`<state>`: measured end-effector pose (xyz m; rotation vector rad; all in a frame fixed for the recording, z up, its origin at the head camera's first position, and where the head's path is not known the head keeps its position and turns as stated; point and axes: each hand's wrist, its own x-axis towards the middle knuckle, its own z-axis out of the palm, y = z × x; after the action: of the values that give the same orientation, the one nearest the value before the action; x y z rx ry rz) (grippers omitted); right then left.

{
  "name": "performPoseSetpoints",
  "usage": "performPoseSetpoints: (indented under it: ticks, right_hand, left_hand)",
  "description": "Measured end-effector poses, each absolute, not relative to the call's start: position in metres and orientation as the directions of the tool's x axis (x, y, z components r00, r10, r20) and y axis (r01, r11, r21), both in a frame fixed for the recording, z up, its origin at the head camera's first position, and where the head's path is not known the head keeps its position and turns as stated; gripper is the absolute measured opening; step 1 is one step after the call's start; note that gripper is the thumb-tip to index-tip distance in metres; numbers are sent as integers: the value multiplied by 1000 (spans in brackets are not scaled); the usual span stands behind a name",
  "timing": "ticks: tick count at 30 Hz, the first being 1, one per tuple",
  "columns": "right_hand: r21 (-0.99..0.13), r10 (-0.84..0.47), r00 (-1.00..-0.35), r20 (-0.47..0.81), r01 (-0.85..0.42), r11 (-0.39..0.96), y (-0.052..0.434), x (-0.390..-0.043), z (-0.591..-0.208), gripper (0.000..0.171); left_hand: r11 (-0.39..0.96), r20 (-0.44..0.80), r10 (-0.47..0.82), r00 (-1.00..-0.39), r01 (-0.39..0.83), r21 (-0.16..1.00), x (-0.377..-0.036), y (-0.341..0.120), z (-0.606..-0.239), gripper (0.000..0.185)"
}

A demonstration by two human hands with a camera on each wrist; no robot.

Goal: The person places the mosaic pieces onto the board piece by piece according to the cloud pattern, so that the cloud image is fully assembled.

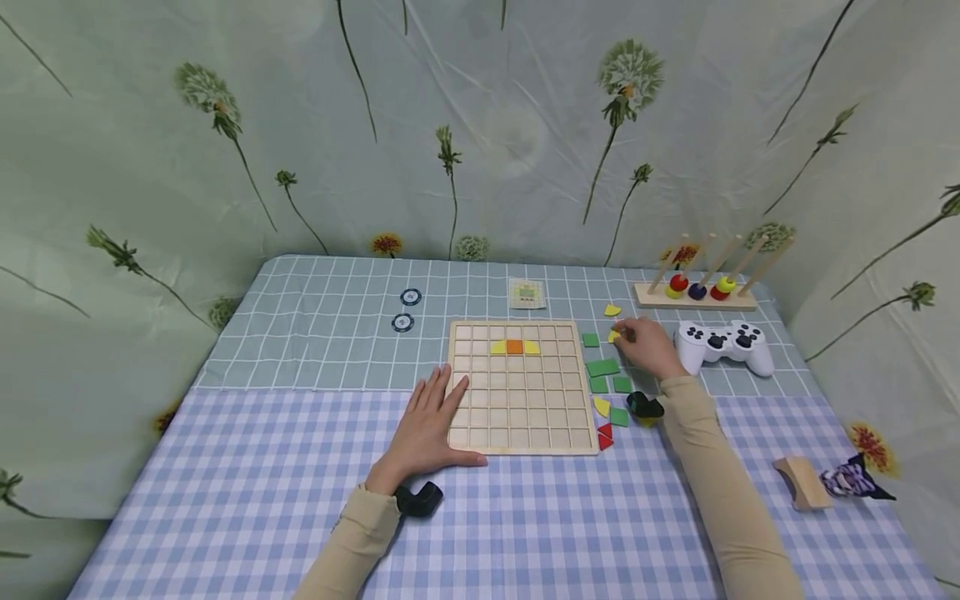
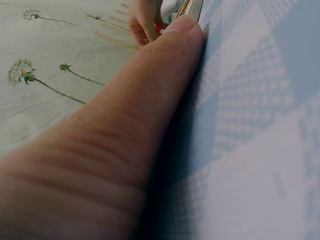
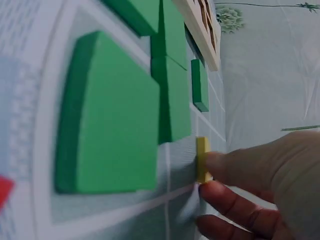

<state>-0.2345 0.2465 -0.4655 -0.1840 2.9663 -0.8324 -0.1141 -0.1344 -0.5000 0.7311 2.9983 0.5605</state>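
Note:
A square wooden grid board (image 1: pixel 517 408) lies on the table, with an orange square tile (image 1: pixel 514 347) between two yellow quarter-round tiles in an upper row. My left hand (image 1: pixel 427 429) rests at the board's left edge, fingers spread and straight; its thumb (image 2: pixel 165 65) stretches along the near edge. Right of the board, my right hand (image 1: pixel 648 348) pinches a yellow quarter-round tile (image 3: pixel 202 159) between thumb and index finger, at the tabletop. Green tiles (image 3: pixel 117 120) lie close to that hand. Another yellow quarter-round tile (image 1: pixel 612 310) sits just beyond it.
Red triangle tiles (image 1: pixel 605 438) lie by the board's lower right corner. A white game controller (image 1: pixel 723 346) and a peg stand with beads (image 1: pixel 695 303) are at the right. A pattern card (image 1: pixel 527 293) and two round chips (image 1: pixel 402 322) lie farther back. A wooden arch block (image 1: pixel 802 483) stands front right.

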Motion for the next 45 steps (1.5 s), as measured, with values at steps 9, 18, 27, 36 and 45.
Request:
performPoseSetpoints:
  ticks: [9,18,27,36,45]
  right_hand:
    - [-528,-78,-993,-83,-23,849,246,-232,-458,24]
    - [-597,-7,-1000,0,-6,802,242,-224,-461,23]
    - [-611,-65,-990,127,-129,781,200,-213,-446,21]
    - [-643,-216,-959,183,-283,712,139,-207,-445,10]
    - [-663,-332,-936,117,-323,676,91,-206,-447,7]
  left_hand:
    - [832,79,447,-891,446,331,-116,-136,-501,121]
    - [829,75,448,-891,446,338,-114,-135,-501,121]
    - [828,91,446,-890,449,336,-114,-136,-501,121]
    - [833,84,441,-894,442,334,-115,-135,-502,121]
    - [836,79,441,-894,441,327,-115,-135,-502,121]
